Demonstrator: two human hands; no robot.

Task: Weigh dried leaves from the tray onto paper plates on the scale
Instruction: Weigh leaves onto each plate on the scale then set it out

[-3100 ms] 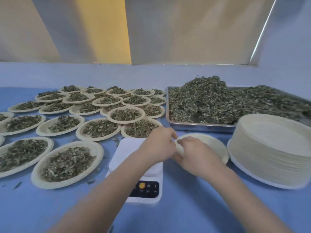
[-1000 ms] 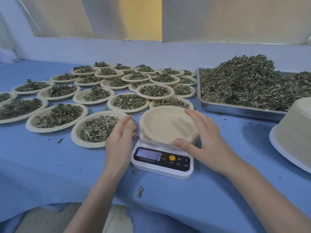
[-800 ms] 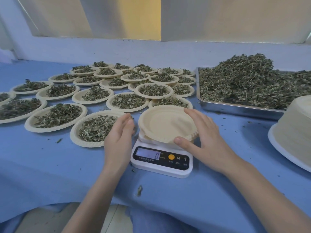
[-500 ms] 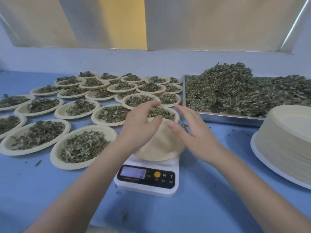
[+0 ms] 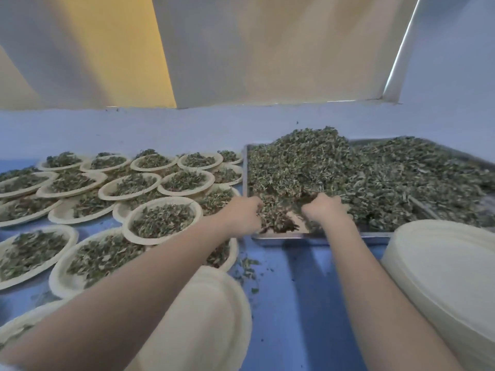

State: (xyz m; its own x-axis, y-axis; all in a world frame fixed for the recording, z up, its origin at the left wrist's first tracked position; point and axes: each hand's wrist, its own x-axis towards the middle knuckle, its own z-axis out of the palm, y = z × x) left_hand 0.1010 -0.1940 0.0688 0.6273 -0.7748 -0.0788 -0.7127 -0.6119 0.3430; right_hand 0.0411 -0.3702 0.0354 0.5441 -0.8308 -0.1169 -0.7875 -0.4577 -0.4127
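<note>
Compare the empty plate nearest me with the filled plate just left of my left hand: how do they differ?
The empty plate holds no leaves; the filled plate carries a heap of dried leaves. The empty plate lies near the camera, partly hidden by the left forearm; the filled plate is farther back, fully visible and resting on other filled plates. Both are the same pale, round, rimmed paper kind.

blue table (image 5: 289, 303), yellow/grey wall panels (image 5: 214, 49)
</note>
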